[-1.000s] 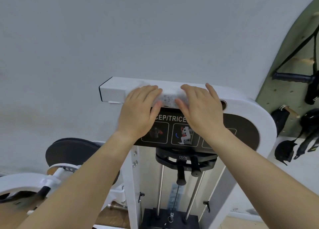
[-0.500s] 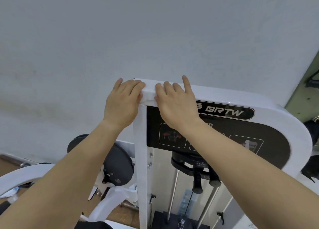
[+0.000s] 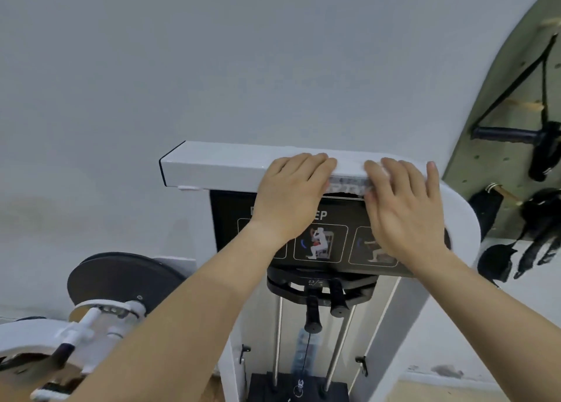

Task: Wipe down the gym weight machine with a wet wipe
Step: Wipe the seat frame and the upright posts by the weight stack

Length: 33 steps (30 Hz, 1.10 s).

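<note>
- A plain pale grey wall [image 3: 212,52] fills the back of the room.
- A white weight machine [image 3: 458,219] stands in front of the wall. Its top bar [image 3: 212,166] runs across the middle of the view.
- The wet wipe [image 3: 349,180] lies over the front edge of the top bar, near the bar's right end. It is thin and see-through, and letters show faintly under it.
- The left hand [image 3: 291,195] lies flat on the top bar, on the left part of the wipe. Its fingers are straight and close together, and they press down. They are not curled round anything.
- The right hand [image 3: 403,207] lies flat on the top bar too, on the right part of the wipe. Its fingers are straight and a bit spread out, and they press down.
- The two hands are near each other, with a strip of wipe showing between them.
- Just under the top bar is a black panel [image 3: 224,219] with small pictures of people doing exercises.
- Far under the top bar, two shiny rods [image 3: 277,341] go down to the black weight stack [image 3: 264,386].
- Below and to the left of the top bar is a round black disc [image 3: 121,280].
- To the right of the top bar is a green pegboard [image 3: 501,98] with black handles [image 3: 501,133] and straps hanging on it.
</note>
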{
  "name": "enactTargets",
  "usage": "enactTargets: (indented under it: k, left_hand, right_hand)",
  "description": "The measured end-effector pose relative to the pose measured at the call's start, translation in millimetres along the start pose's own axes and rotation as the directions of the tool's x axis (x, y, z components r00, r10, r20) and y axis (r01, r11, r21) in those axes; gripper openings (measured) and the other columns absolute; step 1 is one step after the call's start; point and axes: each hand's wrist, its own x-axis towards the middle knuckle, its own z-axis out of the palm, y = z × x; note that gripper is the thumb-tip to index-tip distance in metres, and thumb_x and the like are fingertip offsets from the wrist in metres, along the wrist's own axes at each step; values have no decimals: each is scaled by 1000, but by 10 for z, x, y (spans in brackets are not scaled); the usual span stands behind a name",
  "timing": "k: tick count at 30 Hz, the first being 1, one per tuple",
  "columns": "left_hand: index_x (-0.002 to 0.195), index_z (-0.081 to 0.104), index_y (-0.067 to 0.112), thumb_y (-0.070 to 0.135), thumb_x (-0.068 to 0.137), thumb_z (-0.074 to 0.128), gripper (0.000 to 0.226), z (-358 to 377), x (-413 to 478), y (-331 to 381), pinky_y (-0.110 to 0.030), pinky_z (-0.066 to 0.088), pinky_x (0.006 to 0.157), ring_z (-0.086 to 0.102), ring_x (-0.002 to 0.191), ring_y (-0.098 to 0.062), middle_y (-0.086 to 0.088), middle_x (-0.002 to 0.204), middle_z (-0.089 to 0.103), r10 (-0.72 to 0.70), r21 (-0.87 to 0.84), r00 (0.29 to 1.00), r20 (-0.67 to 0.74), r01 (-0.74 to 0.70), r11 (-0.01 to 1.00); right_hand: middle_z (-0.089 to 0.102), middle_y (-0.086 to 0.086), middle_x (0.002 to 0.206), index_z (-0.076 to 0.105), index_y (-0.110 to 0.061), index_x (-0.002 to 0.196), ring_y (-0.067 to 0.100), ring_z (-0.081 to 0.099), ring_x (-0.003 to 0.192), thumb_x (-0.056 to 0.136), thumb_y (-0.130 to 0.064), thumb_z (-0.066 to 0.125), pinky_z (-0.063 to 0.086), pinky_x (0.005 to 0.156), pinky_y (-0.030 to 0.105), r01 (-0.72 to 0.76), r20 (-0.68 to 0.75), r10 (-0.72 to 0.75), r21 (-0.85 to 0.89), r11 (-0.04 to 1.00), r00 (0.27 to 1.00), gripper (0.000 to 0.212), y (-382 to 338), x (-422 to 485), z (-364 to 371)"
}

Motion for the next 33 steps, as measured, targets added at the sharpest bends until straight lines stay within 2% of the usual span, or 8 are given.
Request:
enactTargets:
  k: [5,9,13,16,20,25,28,33]
  left_hand:
    - [140,56,21,31,104,46,38,-3,2,15,-35,33,104,54,127,-21,2,141,58,38,-1,999,19,-38,999]
    - [141,54,21,31,104,51,39,-81,-89,-106,-38,34,106,53,129,-22,1,142,57,18,35,999,34,-20,999]
    - [142,52,17,28,104,47,40,-17,-52,59,-42,34,107,52,130,-25,-2,143,56,6,88,1000,25,-8,996]
    - [143,51,14,26,105,43,41,118,86,366,-42,34,106,51,129,-27,-4,142,56,52,103,999,11,-53,993]
    - [143,50,15,23,105,40,41,347,320,882,-42,36,103,52,127,-27,-3,142,55,129,109,991,-28,-125,986]
    - [139,50,17,17,94,53,45,530,495,1321,-44,36,101,52,125,-29,-5,137,55,193,113,980,-52,-186,976]
    - [142,48,15,18,98,50,45,469,489,1237,-44,38,101,52,125,-31,-7,139,54,215,105,976,-19,-212,972]
    - [141,50,14,28,105,41,40,219,227,671,-42,34,103,51,126,-29,-7,140,55,57,108,998,16,-58,992]
  right_hand:
    - [59,12,132,57,-7,130,32,53,125,96,-32,46,16,122,53,23,-44,-19,105,994,999,44,-39,50,-21]
    - [63,4,122,60,-10,122,26,58,118,105,-38,36,13,124,49,24,-91,-9,165,986,996,41,-265,164,33]
    - [59,6,128,57,-12,126,30,53,121,105,-36,39,16,121,52,-15,-91,21,75,997,996,36,-72,69,160]
    - [56,7,132,54,-12,131,32,52,122,104,-36,40,14,121,53,-84,-98,88,40,996,991,39,292,-83,243]
    - [54,9,134,46,-13,140,32,52,121,103,-36,39,12,121,54,-221,-43,226,103,970,973,44,772,-358,326]
    - [55,9,133,41,-12,142,31,51,124,105,-38,30,15,122,54,-313,73,305,199,929,950,47,1098,-662,412]
    - [55,9,134,46,-8,139,31,50,126,105,-38,29,16,121,53,-257,64,249,185,949,966,48,1051,-542,336]
    - [56,12,134,54,-6,131,32,49,128,105,-31,36,15,122,48,-21,2,21,144,989,1000,40,565,-40,128]
